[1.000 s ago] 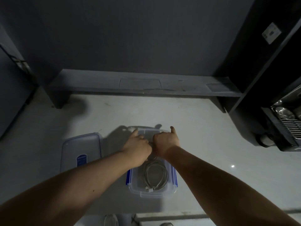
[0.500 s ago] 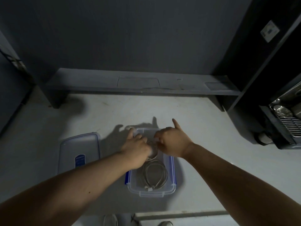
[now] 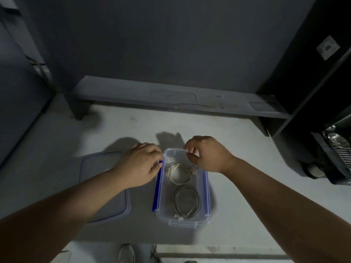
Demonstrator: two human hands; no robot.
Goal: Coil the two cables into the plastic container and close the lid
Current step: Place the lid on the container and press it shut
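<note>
A clear plastic container (image 3: 183, 222) is sitting open on the counter (image 3: 247, 168). A pale coiled cable (image 3: 178, 174) is lying at its far end and a grey coiled cable (image 3: 187, 204) at its near end. The lid (image 3: 98, 168) is lying flat just left of the container. The left hand (image 3: 140, 166) is touching the blue side latch (image 3: 157, 186). The right hand (image 3: 207, 154) is hovering over the far rim, fingers loosely curled and holding nothing.

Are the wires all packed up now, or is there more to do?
Nearly. Both cables, the far coil and the near coil, lie in the container. The right hand hovers empty over it; the left hand is by its blue clip. The lid lies beside it, not yet on or clipped.
</note>
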